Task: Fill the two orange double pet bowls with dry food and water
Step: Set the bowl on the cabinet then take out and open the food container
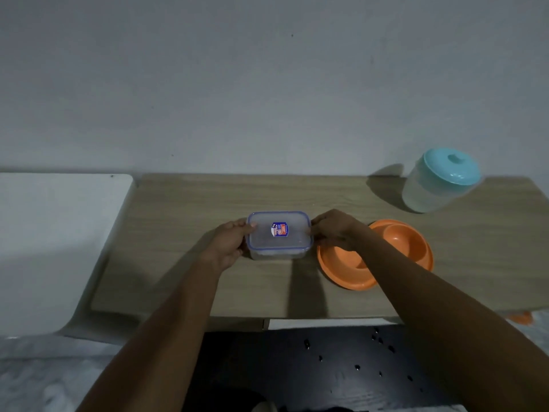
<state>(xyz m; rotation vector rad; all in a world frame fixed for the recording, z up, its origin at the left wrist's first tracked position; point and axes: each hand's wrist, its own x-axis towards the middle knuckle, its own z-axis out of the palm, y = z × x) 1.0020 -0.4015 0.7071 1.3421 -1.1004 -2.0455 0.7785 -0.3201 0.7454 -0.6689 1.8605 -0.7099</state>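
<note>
A clear rectangular food container (279,235) with a blue-rimmed lid and a small label stands in the middle of the wooden table (178,263). My left hand (230,243) grips its left end and my right hand (334,228) grips its right end. An orange double pet bowl (398,239) lies just right of the container, partly hidden under my right forearm; both its hollows look empty. A clear jug with a teal lid (439,179) stands at the back right. I see only one orange bowl on the table.
A white surface (59,233) adjoins the table on the left. A small orange object (520,318) peeks out below the table's front right edge. Below the front edge lies a dark surface (326,361) with small specks. A plain wall rises behind.
</note>
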